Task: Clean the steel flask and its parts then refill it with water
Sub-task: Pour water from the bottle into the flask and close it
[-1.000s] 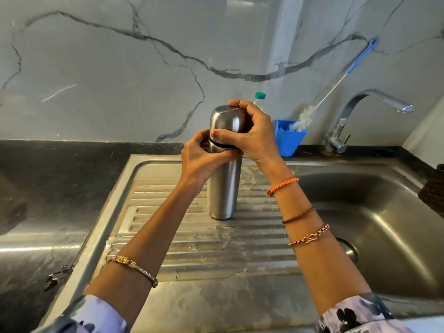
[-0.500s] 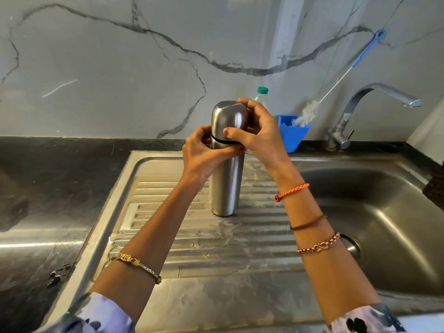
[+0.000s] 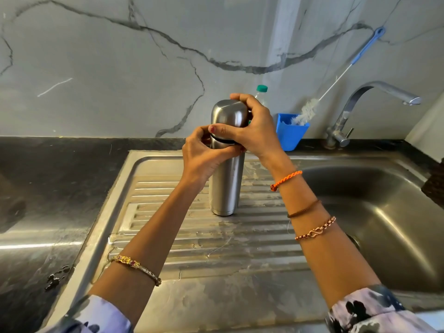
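Right hand (image 3: 254,131) has rotated round the cap (image 3: 229,114) since a second ago, thumb now lying across the seam; flask (image 3: 224,183) hasn't shifted. Flask stands upright on the wet ribbed drainboard (image 3: 168,224) left of the sink basin (image 3: 384,212). Left hand (image 3: 204,155) grips the flask body just under the cap, right hand grips the cap. Bottle brush (image 3: 310,109) sits in the blue cup (image 3: 289,133) near the tap (image 3: 355,109).

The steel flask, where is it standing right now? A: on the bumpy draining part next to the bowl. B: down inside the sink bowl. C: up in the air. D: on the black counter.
A: the steel flask stands upright on the ridged drainboard, left of the sink bowl, with both hands on it.
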